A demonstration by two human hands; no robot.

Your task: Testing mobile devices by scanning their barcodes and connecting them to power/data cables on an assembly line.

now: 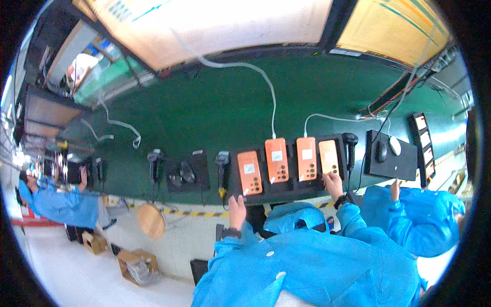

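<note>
Four orange smartphones lie back up in a row in a black tray point(290, 188) at the bench's front edge. The leftmost smartphone point(249, 173) has no cable. White cables run into the top ends of the second smartphone point(277, 165) and the third smartphone point(307, 162). My right hand point(333, 186) has its fingers curled at the lower end of the rightmost smartphone point(329, 155), gripping it there. By the tray's front left corner, my left hand point(237, 211) is raised, fingers stretched, just below the leftmost smartphone and holding nothing visible.
Barcode scanners point(222, 171) stand on both sides of the tray. On the right are a dark mat point(391, 158), a mouse point(381, 152) and another phone tray point(425, 148). Co-workers in blue sit right point(424, 220) and far left point(66, 207). A round stool point(151, 221) and boxes stand below.
</note>
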